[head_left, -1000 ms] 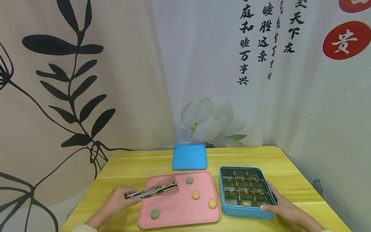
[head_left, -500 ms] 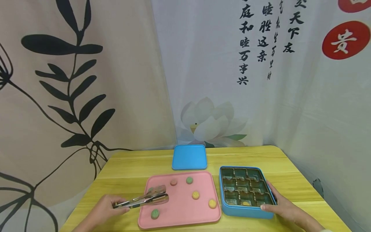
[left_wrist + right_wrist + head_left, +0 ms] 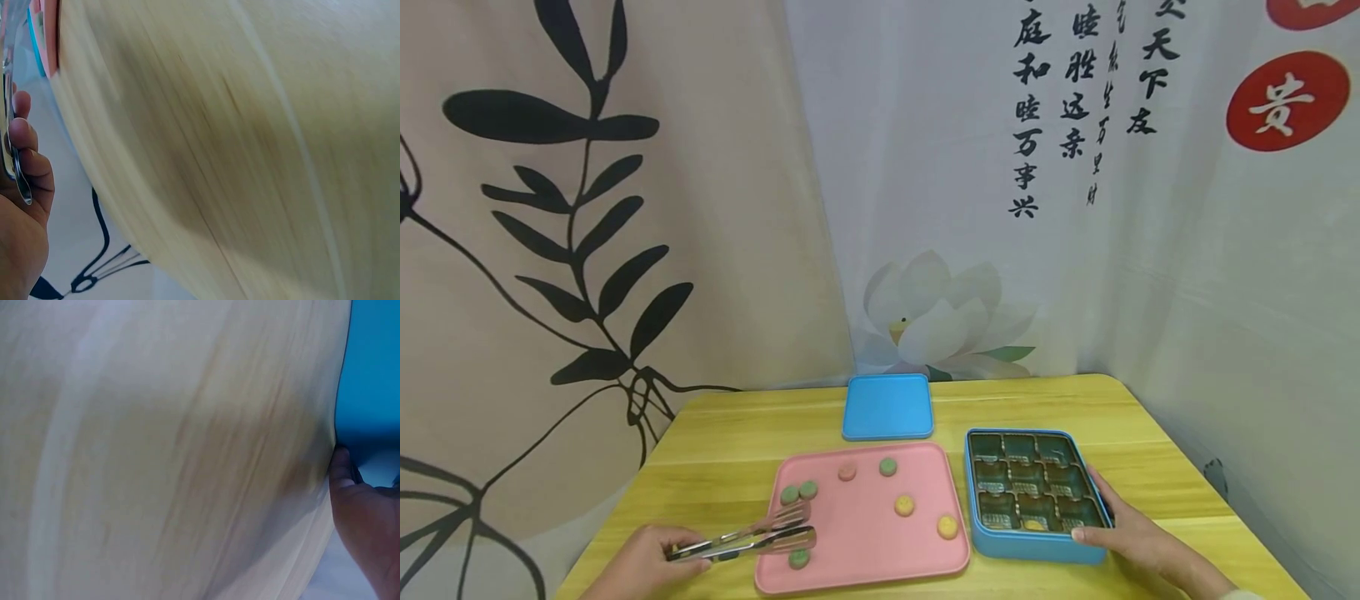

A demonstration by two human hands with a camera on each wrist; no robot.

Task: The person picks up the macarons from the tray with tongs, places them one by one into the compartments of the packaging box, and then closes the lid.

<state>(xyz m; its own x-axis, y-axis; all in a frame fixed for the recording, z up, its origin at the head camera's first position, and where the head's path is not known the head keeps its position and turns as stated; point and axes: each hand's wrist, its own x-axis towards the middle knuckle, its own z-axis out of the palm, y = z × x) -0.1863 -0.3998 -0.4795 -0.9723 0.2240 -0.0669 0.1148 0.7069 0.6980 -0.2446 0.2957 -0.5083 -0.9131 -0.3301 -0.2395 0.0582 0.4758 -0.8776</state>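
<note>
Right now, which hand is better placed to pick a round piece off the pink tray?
Left, I'd judge: the left hand holds the tongs, which reach over the pink tray, while the right hand grips the blue box.

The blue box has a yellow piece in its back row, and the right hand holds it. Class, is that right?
Wrong row: the head view shows the yellow piece in the front row of the blue box; the right hand holds it.

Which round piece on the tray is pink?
The pink piece near the far edge of the tray, left of the farthest green piece; the others there are green or yellow.
</note>
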